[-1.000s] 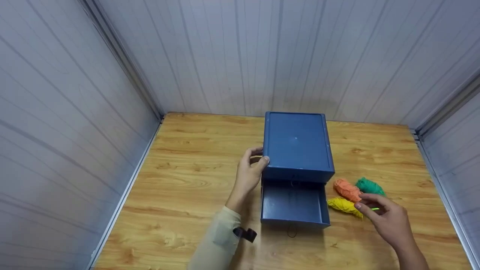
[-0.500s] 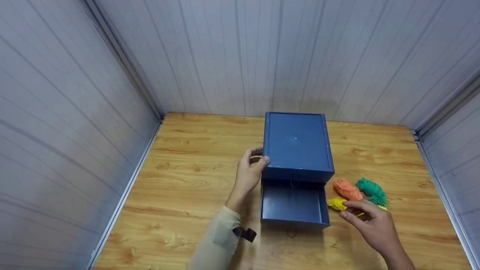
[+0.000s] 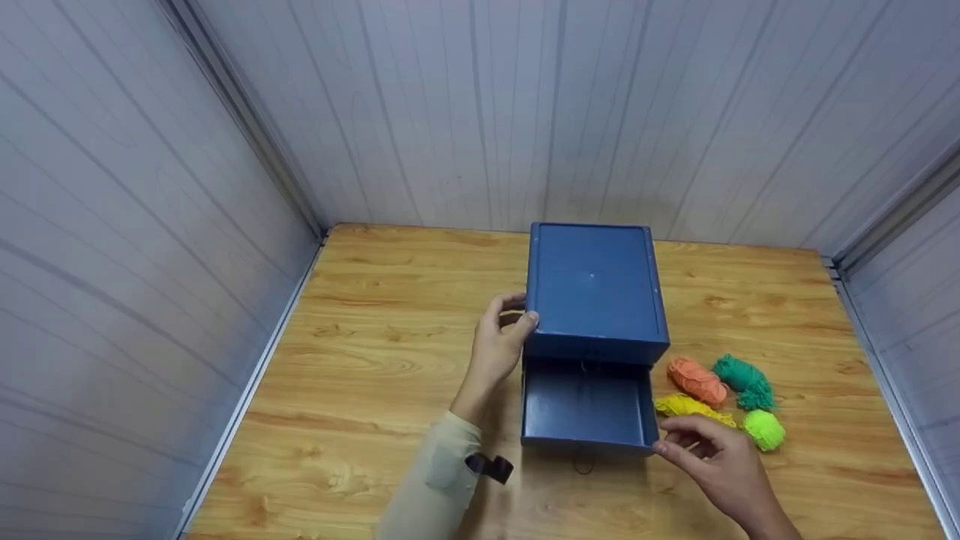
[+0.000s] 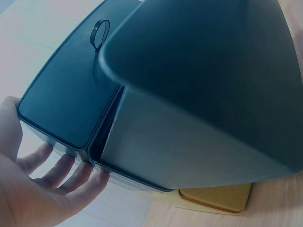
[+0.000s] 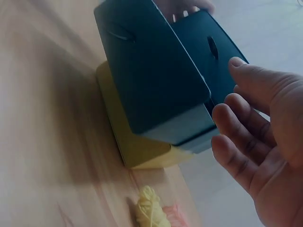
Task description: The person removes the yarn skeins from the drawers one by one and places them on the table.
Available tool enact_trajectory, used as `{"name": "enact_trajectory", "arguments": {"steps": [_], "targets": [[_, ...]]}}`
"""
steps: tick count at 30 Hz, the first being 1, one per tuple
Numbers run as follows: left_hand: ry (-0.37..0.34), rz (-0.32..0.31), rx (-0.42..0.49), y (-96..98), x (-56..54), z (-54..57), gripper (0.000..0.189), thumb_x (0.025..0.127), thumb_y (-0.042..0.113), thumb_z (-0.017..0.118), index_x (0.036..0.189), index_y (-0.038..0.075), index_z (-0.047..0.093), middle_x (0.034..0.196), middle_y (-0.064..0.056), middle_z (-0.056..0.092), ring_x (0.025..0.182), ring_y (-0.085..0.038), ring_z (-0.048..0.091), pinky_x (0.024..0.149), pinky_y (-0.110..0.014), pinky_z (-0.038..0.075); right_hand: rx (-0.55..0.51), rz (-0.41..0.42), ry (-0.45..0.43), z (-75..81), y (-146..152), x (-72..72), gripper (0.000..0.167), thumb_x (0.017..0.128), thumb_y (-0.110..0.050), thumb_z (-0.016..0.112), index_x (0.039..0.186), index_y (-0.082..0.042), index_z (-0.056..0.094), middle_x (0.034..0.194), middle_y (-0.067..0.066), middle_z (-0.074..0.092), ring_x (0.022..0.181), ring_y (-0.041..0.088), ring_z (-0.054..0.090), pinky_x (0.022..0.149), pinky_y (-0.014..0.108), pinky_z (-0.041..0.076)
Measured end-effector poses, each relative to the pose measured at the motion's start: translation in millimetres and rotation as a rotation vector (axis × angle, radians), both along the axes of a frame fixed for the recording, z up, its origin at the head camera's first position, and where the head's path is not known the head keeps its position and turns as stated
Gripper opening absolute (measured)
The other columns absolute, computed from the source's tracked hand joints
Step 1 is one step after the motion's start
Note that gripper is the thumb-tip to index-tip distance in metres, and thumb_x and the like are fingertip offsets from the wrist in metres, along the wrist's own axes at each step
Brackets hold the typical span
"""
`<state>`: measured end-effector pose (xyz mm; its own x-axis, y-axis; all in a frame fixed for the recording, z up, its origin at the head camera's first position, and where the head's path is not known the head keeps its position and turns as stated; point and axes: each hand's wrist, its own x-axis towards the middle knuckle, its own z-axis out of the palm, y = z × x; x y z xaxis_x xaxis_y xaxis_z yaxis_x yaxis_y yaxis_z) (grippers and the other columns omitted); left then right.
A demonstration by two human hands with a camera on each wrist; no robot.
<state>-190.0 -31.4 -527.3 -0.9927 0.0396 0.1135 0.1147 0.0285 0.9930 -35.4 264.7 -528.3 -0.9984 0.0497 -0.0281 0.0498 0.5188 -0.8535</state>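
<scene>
A blue drawer cabinet (image 3: 596, 285) stands on the wooden table. Its middle drawer (image 3: 589, 412) is pulled out toward me and has nothing inside. My left hand (image 3: 496, 349) grips the cabinet's left front corner, thumb at the top edge and fingers along the side. Fingertips of my right hand (image 3: 716, 461) are right by the open drawer's front right corner, with nothing between them; in the right wrist view the fingers are loosely bent. The left wrist view shows the upper drawer (image 4: 66, 90) closed, with a loop pull (image 4: 99, 35).
Right of the cabinet lie orange yarn (image 3: 696, 380), green yarn (image 3: 745, 381), yellow yarn (image 3: 690, 407) and a neon yellow-green ball (image 3: 763, 430). Beneath the open drawer is a yellow bottom section (image 5: 137, 151). White panel walls (image 3: 450, 112) enclose the table's back and sides.
My right hand has moved left and toward me, from beside the yarn to the drawer's front corner, uncovering the neon ball. The left hand and cabinet stay put.
</scene>
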Motion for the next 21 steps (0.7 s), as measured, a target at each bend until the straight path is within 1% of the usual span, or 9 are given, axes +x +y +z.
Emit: {"name": "enact_trajectory", "arguments": {"steps": [6,14,21], "targets": [[-0.004,0.006,0.003,-0.2,1.3,1.0,0.040,0.093,0.018,0.069,0.131,0.005,0.063,0.125,-0.015,0.066,0.109,-0.029,0.065,0.092,-0.035,0.054,-0.031,0.050,-0.012,0.1,-7,2.7,0.020,0.085,-0.013,0.083,0.105,-0.011,0.077,0.085,-0.003,0.074,0.075,0.011,0.069,0.062,0.028,0.060],[0.001,0.004,0.000,0.3,-0.2,-0.3,0.039,0.095,0.019,0.069,0.131,0.006,0.062,0.127,-0.015,0.065,0.111,-0.031,0.064,0.093,-0.037,0.055,-0.054,0.139,-0.069,-3.4,-14,9.6,0.025,0.088,-0.024,0.082,0.108,-0.011,0.076,0.089,-0.003,0.076,0.078,0.009,0.071,0.064,0.028,0.060],[0.001,0.003,-0.013,1.0,0.6,0.7,0.039,0.094,0.019,0.069,0.130,0.007,0.063,0.126,-0.014,0.065,0.110,-0.030,0.065,0.092,-0.036,0.055,-0.081,0.277,-0.093,-13.9,-23,13.8,0.025,0.091,-0.030,0.078,0.109,-0.013,0.075,0.090,-0.004,0.077,0.079,0.007,0.071,0.066,0.027,0.060]]}}
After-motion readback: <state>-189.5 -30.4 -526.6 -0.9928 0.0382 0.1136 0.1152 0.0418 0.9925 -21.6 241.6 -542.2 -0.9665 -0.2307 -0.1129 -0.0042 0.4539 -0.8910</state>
